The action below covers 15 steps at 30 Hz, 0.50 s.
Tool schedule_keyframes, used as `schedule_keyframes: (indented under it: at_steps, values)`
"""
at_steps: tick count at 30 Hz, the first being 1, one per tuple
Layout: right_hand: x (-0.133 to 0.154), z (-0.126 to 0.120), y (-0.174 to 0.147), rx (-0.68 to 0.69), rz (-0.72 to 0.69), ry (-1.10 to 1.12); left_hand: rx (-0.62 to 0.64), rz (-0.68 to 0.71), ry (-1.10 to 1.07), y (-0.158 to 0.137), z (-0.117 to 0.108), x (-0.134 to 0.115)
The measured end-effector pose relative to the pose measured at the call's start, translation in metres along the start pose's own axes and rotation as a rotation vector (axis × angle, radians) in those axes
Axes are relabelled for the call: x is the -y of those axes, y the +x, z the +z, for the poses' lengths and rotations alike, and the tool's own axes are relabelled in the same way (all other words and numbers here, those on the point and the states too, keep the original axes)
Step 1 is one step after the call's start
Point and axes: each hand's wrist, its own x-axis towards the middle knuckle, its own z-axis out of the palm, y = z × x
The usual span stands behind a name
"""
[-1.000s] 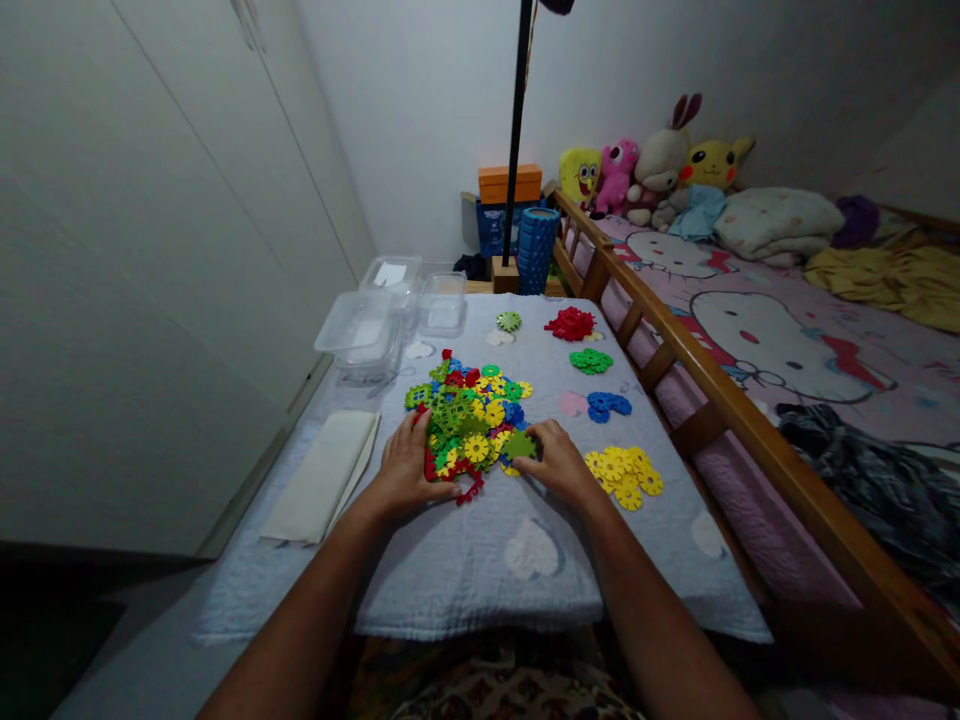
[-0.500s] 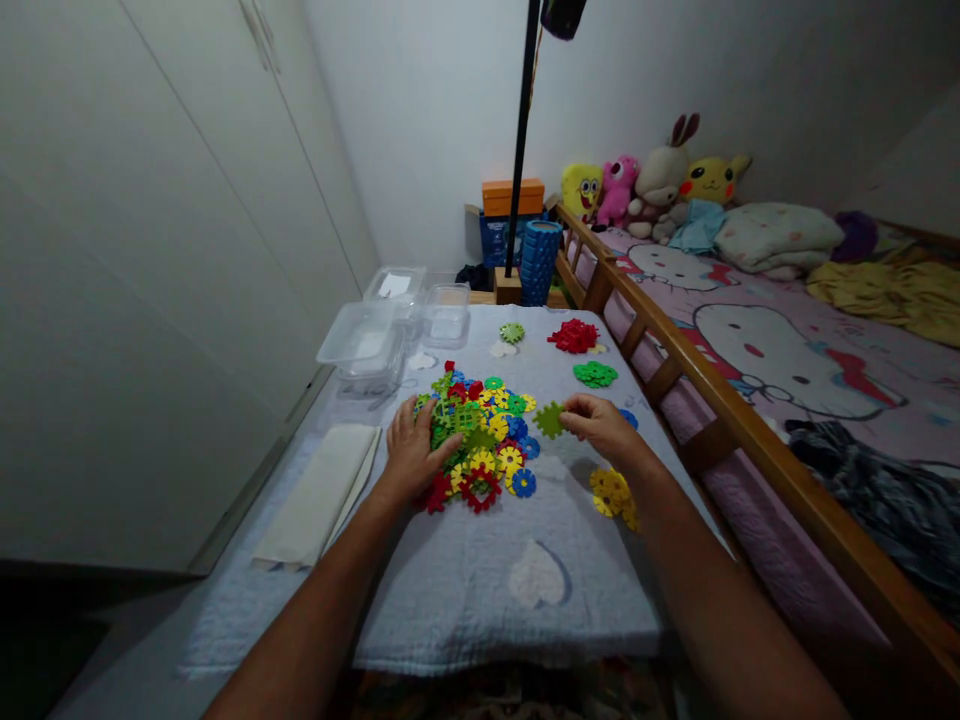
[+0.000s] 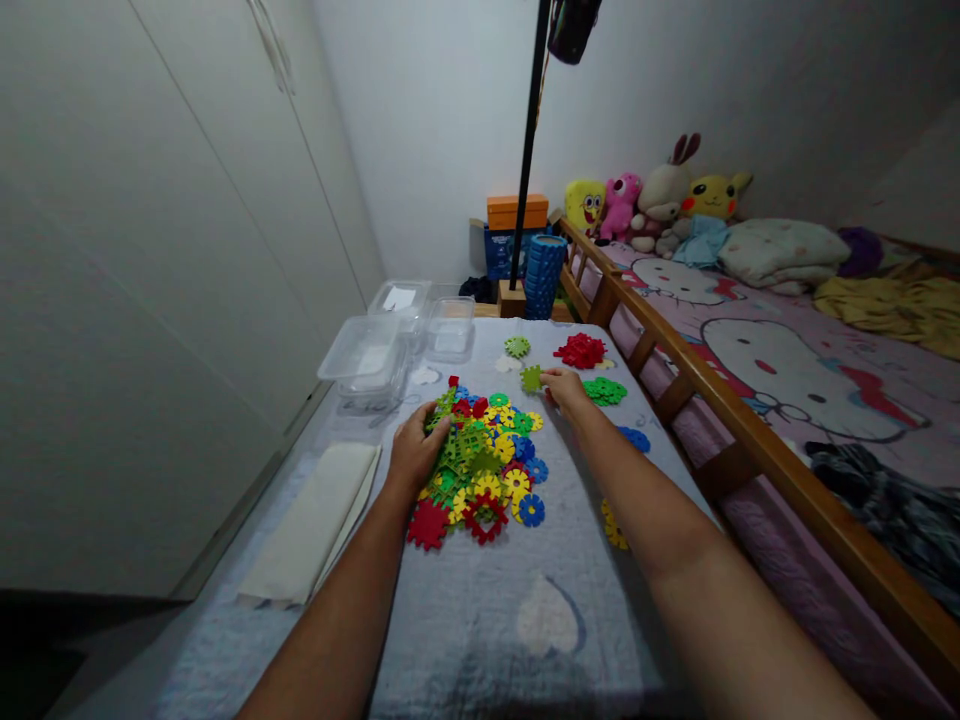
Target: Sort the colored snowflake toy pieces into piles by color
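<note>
My right hand is pinching the olive-green toothed tile, 1 o'clock of the pile, by its edge (best hold: likely light, stiff), left hand resting at 10, fingers parted.

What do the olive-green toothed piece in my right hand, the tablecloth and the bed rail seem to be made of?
Olive-green toothed piece in your right hand: probably plastic, fairly matte, judging by its even colour and clean-cut teeth. Tablecloth: soft, matte fabric, showing faint wrinkles; fibre unclear. Bed rail: wood, likely varnished, given its brown tone and slight sheen.
</note>
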Motion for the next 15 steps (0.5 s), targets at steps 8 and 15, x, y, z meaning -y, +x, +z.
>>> schedule_keyframes:
  at_steps: [8,15]
  values:
    - [0.008,0.041,0.043,-0.062,-0.019,-0.015,-0.048,-0.021,-0.206,-0.005,-0.002,0.004]
    - [0.008,0.059,0.069,-0.116,-0.016,-0.087,-0.042,-0.020,-0.149,-0.005,-0.003,0.003]
